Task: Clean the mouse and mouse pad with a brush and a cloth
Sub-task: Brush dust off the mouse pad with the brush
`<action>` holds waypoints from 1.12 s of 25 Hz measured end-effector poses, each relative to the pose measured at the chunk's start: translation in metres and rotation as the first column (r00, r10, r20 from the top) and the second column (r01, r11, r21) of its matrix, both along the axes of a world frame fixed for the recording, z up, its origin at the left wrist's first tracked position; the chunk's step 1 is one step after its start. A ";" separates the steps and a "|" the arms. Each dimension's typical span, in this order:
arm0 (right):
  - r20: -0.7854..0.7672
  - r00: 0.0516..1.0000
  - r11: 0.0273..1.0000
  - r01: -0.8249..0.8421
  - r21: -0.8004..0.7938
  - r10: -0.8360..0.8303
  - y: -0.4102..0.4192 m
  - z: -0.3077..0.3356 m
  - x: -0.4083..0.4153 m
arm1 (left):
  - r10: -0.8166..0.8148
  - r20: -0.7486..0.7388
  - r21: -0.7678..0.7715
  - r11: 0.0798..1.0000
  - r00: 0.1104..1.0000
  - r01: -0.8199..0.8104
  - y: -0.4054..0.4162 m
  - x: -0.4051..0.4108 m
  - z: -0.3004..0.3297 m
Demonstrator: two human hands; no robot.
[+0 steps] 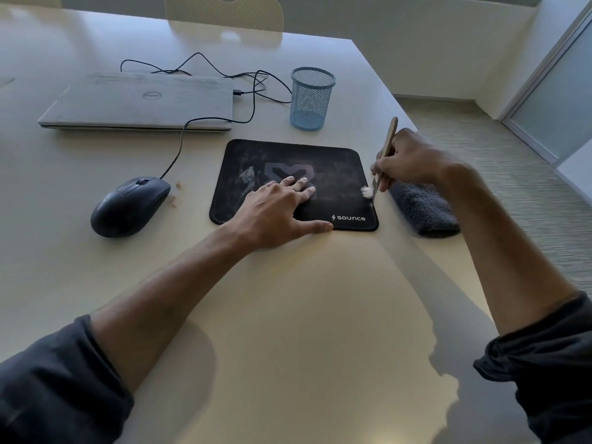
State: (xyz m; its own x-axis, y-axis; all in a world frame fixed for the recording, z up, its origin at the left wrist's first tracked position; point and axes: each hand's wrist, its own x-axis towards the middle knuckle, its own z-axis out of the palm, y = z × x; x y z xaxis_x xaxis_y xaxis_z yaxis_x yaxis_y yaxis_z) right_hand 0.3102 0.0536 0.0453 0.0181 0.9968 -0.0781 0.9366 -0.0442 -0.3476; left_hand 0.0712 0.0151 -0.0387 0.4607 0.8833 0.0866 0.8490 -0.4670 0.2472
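The black mouse pad (288,161), dusty and smeared with pale marks, is laid flat on the pale table (288,315), well in from its near edge. It is pressed down by the left hand (278,213), whose fingers are straight and spread over the pad's middle, the thumb stretched along its near edge. A wooden-handled brush (386,149) is gripped by the right hand (407,158) with curled fingers, its bristle end held at the pad's right edge, where a small white clump (366,191) is seen. A folded dark cloth (423,213) is placed just right of the pad. The black wired mouse (128,205) is set to the pad's left, apart from it. Farther back, a closed laptop (137,100) and a blue mesh cup (310,97) are seen.
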 end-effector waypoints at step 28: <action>0.035 0.984 0.967 -0.178 0.184 0.174 -0.037 -0.004 0.010 | 0.000 0.015 0.022 1.000 1.000 0.000 0.001 0.000 -0.002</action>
